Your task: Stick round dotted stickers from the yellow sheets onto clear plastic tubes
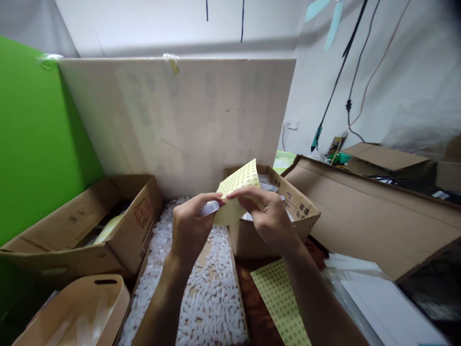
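My left hand [190, 226] is closed around a small white plastic tube [209, 209], its end poking out between thumb and fingers. My right hand [268, 216] pinches a yellow sheet of small round stickers [239, 185], held upright, with its fingertips meeting the left hand's at the sheet's lower edge. Both hands hover over a cardboard tray [209, 254] filled with several white tubes [216, 298].
An open carton [298, 211] stands just behind my right hand. Another yellow sticker sheet [283, 300] lies on the brown table. More cartons sit at left [108, 240] and right [378, 216]. A beige plastic bin [79, 312] is at bottom left. A white board [180, 120] stands behind.
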Demonstrator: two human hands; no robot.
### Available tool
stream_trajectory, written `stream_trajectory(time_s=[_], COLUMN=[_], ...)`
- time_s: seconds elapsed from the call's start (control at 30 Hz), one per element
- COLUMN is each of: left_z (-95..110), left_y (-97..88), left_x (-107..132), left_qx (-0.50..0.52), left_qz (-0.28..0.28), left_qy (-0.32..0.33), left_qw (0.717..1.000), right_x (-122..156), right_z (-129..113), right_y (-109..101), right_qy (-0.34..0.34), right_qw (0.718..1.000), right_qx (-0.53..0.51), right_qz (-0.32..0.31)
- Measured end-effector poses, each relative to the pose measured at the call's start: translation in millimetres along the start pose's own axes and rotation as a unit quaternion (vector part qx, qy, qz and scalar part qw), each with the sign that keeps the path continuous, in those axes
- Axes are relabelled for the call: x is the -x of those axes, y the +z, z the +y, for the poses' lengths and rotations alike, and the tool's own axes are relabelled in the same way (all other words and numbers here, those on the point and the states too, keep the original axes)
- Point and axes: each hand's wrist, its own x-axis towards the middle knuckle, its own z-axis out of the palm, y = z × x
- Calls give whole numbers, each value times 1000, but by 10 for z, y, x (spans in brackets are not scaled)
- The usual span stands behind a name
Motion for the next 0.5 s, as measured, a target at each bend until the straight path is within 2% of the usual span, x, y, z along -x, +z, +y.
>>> stream_trajectory(time_s=[0.27,0.4,0.5], left_z=[2,17,16], left_y=[39,28,4], left_x=[28,19,12], left_qx=[-17,10,16], left_qz=[-34,-43,-42], left_qy=[-35,-58,-49], left_qw=[999,997,998], right_x=[12,16,15], right_z=[-16,-36,-55], right_y=[22,-4,-3], right_qy=[11,11,7], right_qw=[1000,1000,1000], right_qx=[0,8,1], right_qz=[11,17,10])
